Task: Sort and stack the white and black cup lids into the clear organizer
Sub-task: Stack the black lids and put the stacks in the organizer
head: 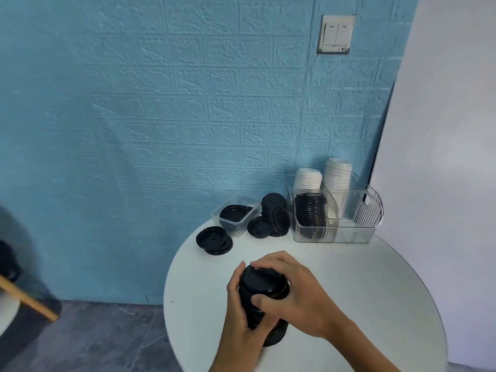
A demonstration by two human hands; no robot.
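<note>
You hold a stack of black lids (261, 288) between your left hand (243, 318) and your right hand (298, 296). The round table (362, 291) under them is white. More black lids (214, 240) lie flat on it, and a heap of black lids (275, 214) sits near the wall. A see-through tub (236, 213) has a black lid inside. The clear organizer (370, 210) has thin lines running up its walls. In it you can see two white lid stacks (336, 178) and one black lid stack (310, 209). The wall (161, 103) is light blue with a raised brick pattern. The light switch (335, 34) is white. The floor (94, 339) is dark grey.
</note>
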